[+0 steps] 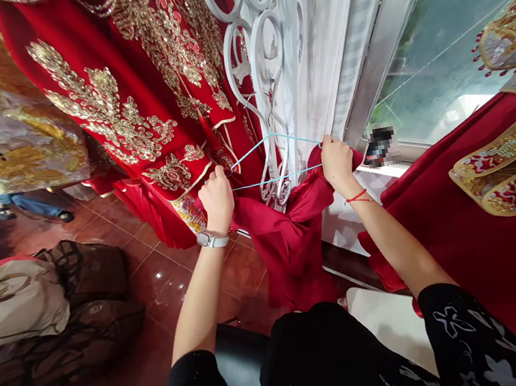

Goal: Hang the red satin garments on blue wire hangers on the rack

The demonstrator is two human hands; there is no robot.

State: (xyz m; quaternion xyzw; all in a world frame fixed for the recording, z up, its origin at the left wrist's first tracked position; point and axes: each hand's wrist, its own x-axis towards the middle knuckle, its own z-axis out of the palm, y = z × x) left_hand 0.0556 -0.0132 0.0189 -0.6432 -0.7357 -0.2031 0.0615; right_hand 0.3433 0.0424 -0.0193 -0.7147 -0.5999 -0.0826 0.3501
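Note:
A plain red garment (291,240) hangs folded over the lower bar of a thin light-blue wire hanger (273,139). My left hand (217,201), with a white watch at the wrist, is closed on the left end of the hanger and the cloth there. My right hand (337,162), with a red string at the wrist, is closed on the right end of the hanger and the cloth. The hanger's hook sits against a white ornate scrollwork rack (261,72).
Red robes with gold embroidery (132,102) hang at the left; another embroidered red garment (511,188) lies at the right. A glass door (442,47) stands behind. Bags (33,306) sit on the red tiled floor (164,283) at the left. Another person's feet show far left.

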